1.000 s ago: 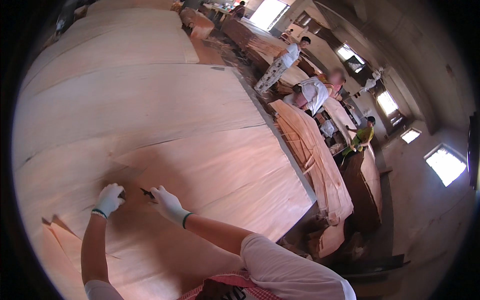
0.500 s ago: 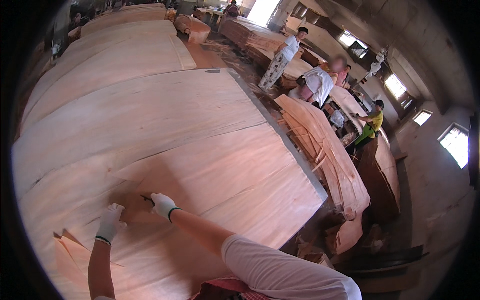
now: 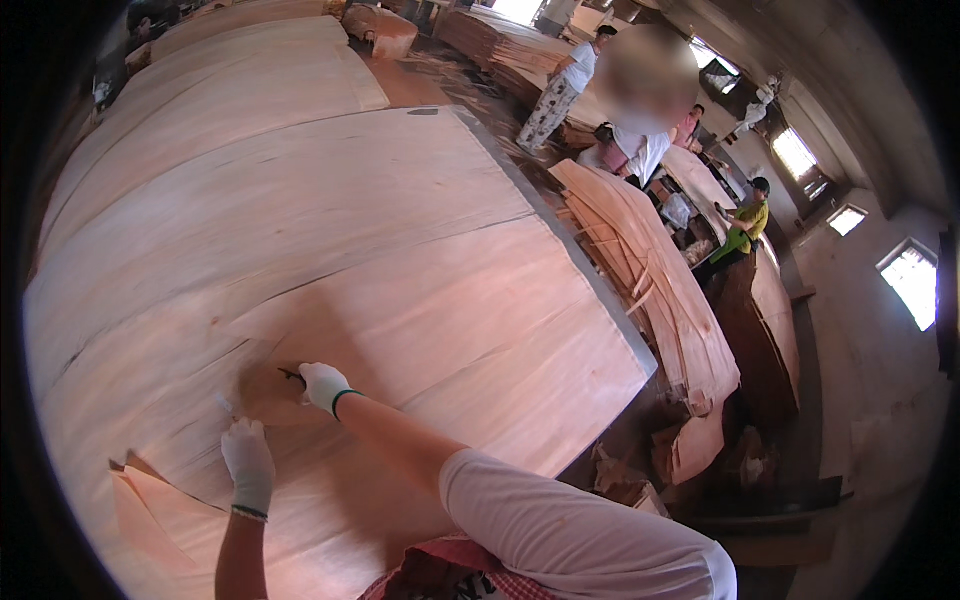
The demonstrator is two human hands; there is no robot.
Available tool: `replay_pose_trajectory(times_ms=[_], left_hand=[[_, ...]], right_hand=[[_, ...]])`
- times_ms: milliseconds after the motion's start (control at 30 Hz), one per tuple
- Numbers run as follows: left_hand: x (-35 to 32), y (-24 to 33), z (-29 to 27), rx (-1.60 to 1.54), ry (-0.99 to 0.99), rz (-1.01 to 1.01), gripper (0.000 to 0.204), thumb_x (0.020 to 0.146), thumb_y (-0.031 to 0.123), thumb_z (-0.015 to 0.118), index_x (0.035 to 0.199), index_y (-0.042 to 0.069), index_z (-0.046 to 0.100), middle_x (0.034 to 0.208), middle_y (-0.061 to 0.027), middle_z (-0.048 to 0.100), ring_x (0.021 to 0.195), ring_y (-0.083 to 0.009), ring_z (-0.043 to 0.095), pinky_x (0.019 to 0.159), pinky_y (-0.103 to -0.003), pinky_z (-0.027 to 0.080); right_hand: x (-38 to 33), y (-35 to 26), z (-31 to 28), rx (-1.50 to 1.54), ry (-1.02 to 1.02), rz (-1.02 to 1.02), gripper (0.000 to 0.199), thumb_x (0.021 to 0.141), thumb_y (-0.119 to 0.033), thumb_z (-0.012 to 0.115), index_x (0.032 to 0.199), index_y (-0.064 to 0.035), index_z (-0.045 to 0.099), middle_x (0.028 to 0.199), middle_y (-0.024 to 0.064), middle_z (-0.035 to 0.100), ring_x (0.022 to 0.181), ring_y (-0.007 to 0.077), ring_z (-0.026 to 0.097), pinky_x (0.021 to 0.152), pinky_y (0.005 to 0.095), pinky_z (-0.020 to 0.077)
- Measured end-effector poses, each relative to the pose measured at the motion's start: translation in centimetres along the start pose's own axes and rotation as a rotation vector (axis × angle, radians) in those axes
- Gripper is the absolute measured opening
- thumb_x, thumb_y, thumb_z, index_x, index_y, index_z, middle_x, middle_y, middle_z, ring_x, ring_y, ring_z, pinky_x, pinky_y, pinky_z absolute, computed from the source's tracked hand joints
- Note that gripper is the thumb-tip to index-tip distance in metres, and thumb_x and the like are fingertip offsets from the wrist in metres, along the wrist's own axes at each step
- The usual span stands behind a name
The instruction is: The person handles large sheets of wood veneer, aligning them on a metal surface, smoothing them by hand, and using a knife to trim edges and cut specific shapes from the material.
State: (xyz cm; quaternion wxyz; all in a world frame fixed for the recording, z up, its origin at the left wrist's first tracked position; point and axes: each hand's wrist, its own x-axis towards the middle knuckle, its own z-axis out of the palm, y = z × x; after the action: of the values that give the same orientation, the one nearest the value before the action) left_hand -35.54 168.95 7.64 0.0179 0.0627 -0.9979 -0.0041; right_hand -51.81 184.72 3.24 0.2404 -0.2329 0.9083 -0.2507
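A wide, pinkish wood veneer sheet (image 3: 430,330) lies beneath both my hands, with long seams and dark cracks across it. My right hand (image 3: 324,389), in a white glove with a green cuff edge, closes round a small dark tool (image 3: 291,376) with a forked-looking tip. Its exact kind is unclear. Lower and to the left, my left hand (image 3: 247,458), also gloved in white, rests low over the veneer with its fingers drawn together. A small pale, translucent bit (image 3: 227,404) shows at its fingertips. Pointed veneer scraps (image 3: 148,508) lie left of that hand.
More veneer sheets (image 3: 230,90) extend at the far left. Right of the stack's grey edge (image 3: 560,235) stands a pile of loose veneer strips (image 3: 645,290). Several people are beyond it, among them a person in yellow (image 3: 750,218) and a person in white (image 3: 565,85).
My left hand has moved right and toward me, and the pale bit now shows at its fingertips. My right hand has shifted slightly away from me, still holding the dark tool.
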Motion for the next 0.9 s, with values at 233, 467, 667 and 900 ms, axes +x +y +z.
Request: replay_pose_trajectory(times_ms=[233,467,667,900], left_hand=[[-2.3,-2.1,3.6,-0.121,0.211,-0.316,0.023,0.084,0.007,0.053,0.105,0.012,0.062,0.101,-0.0091,0.058,0.092,-0.0271,0.057,0.076,-0.041,0.047],[-4.2,-2.9,3.9,-0.303,0.291,-0.306,0.033,0.084,0.003,0.053,0.115,0.012,0.060,0.116,-0.0086,0.060,0.109,-0.0278,0.057,0.089,-0.043,0.047],[-7.6,-0.3,3.9,-0.264,0.248,-0.255,0.016,0.083,0.012,0.057,0.096,0.014,0.066,0.109,-0.0064,0.063,0.106,-0.0263,0.057,0.087,-0.043,0.044],[-5.8,-2.1,4.1,-0.262,0.388,-0.425,0.024,0.083,0.012,0.059,0.107,0.017,0.062,0.113,-0.0007,0.059,0.105,-0.0252,0.055,0.081,-0.041,0.045]], right_hand=[[0.5,0.5,0.5,-0.020,0.037,-0.038,0.042,0.068,-0.021,0.080,0.100,-0.0036,0.060,0.099,0.0194,0.066,0.099,0.0391,0.061,0.084,0.0461,0.0490],[1.8,1.5,3.0,-0.125,0.238,-0.169,0.024,0.069,-0.026,0.070,0.085,-0.0085,0.064,0.087,0.0176,0.066,0.085,0.0391,0.062,0.073,0.0484,0.0491],[1.1,0.9,0.8,-0.126,0.100,-0.277,0.044,0.066,-0.035,0.075,0.098,-0.0060,0.066,0.102,0.0179,0.067,0.097,0.0344,0.063,0.082,0.0419,0.0507],[1.9,-0.6,-0.9,-0.217,-0.204,-0.003,0.056,0.074,-0.035,0.079,0.112,-0.0003,0.058,0.109,0.0183,0.065,0.103,0.0326,0.060,0.088,0.0387,0.0463]])
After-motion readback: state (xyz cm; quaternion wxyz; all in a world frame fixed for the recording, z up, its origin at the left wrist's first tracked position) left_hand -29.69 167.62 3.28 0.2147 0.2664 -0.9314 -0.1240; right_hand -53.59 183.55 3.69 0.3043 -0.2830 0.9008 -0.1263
